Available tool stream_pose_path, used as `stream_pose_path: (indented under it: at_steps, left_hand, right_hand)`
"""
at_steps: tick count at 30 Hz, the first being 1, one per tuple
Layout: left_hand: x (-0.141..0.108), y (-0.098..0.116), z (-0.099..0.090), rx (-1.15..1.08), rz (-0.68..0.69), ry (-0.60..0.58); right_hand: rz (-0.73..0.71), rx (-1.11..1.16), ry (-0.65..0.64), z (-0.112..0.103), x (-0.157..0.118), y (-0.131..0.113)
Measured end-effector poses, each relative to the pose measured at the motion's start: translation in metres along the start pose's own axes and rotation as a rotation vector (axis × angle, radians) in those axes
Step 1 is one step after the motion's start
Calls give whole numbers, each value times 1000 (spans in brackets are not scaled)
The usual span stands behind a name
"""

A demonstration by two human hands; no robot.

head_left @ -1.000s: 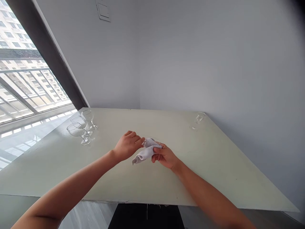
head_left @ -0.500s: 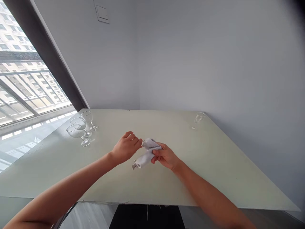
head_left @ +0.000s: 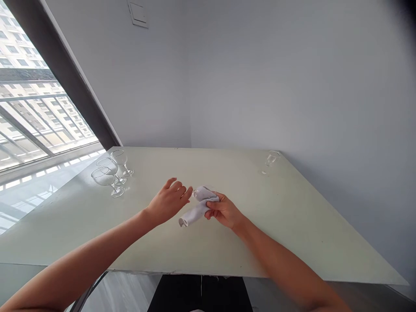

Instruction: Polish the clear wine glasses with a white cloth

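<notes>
Gripping white cloth (head_left: 199, 205) in right hand (head_left: 224, 212); left hand (head_left: 168, 201) open beside. Risks: slack pinch, dropped cloth; stray sweep toppling wine glasses (head_left: 104, 177), ten o'clock.

Right hand (head_left: 224, 212) grips a bunched white cloth (head_left: 197, 208) above the pale tabletop (head_left: 276, 229), left hand (head_left: 168, 201) open just beside it; three stemmed glasses (head_left: 110, 173) stand far left, one small glass (head_left: 272, 158) far right.

You face a pale grey wall (head_left: 276, 78) with a switch plate (head_left: 138, 14); to your left, a dark-framed window (head_left: 61, 82) shows apartment blocks (head_left: 29, 56) beyond a railing (head_left: 32, 97).
</notes>
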State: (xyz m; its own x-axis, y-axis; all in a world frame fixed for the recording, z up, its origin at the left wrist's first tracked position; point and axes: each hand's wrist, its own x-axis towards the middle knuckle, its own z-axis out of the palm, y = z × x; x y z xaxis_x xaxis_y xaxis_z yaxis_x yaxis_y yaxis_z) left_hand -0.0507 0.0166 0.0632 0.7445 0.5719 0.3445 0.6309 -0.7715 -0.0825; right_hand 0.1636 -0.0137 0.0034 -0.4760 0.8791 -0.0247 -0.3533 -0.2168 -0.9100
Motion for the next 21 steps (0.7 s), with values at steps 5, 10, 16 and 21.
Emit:
stream_pose_path:
  at_steps: [5,10,16,21]
  left_hand:
    - [0,-9,-14,-84,81,-73]
    - [-4,-15,-23,-673,-247,-520]
    - [-8,-19,-3,-1200,-515,-690]
    - [-12,-27,16,-1044,-672,-541]
  right_hand:
    - [-44,-276,-152,14,-9,-2]
    - [-366,-947,-224,12,-10,-6]
    - [-487,-1278,-108,-25,-3,-21]
    - [-579,-1291,241,-46,-8,-39]
